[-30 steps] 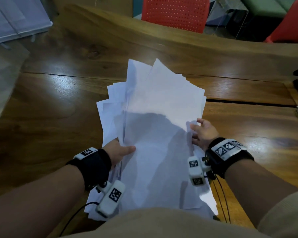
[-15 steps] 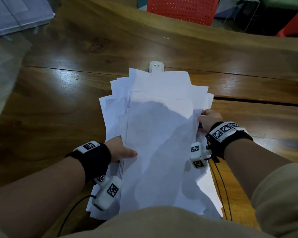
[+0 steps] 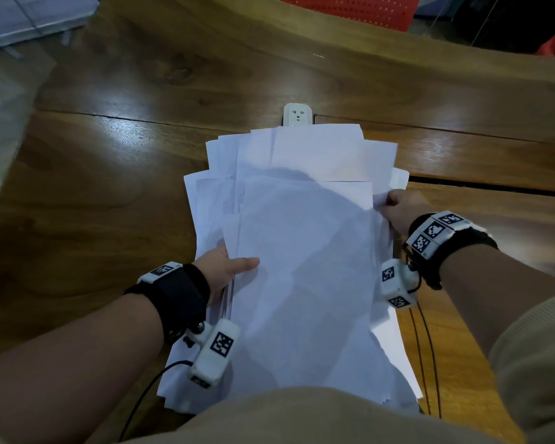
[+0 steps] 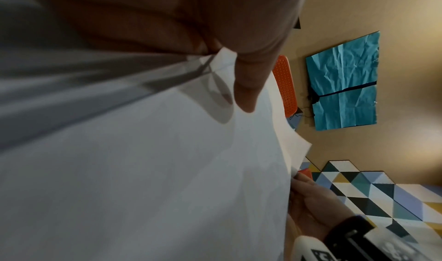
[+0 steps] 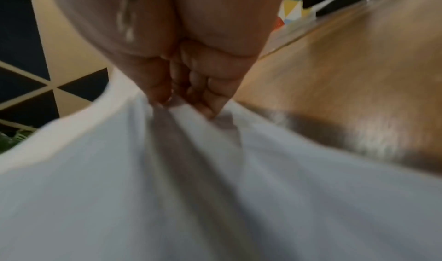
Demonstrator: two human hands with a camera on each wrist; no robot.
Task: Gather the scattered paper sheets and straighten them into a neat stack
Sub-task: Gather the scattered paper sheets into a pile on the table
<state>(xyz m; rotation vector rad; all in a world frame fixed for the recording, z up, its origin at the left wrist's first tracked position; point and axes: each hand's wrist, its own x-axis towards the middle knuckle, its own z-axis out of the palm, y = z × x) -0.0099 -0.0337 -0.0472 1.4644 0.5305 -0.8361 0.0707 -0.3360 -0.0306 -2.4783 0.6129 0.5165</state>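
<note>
A loose pile of white paper sheets (image 3: 305, 251) lies fanned on the wooden table (image 3: 103, 193), its near end over the table edge by my lap. My left hand (image 3: 228, 267) grips the pile's left edge, thumb on top, fingers hidden underneath. In the left wrist view the thumb (image 4: 248, 87) lies on the top sheet (image 4: 143, 170). My right hand (image 3: 398, 209) pinches the right edge with curled fingers. The right wrist view shows those fingertips (image 5: 208, 104) closed on the blurred paper (image 5: 215, 189).
A white power socket (image 3: 297, 115) is set in the table just beyond the pile's far edge. A red chair (image 3: 350, 8) stands behind the table. Cables (image 3: 426, 357) run down from my right wrist. A dark seam (image 3: 494, 187) crosses the tabletop at right.
The raised, skewed sheets have come down flatter and squarer toward the table. The socket behind them has come into sight. Both hands keep their hold on the edges; the right hand slid farther up.
</note>
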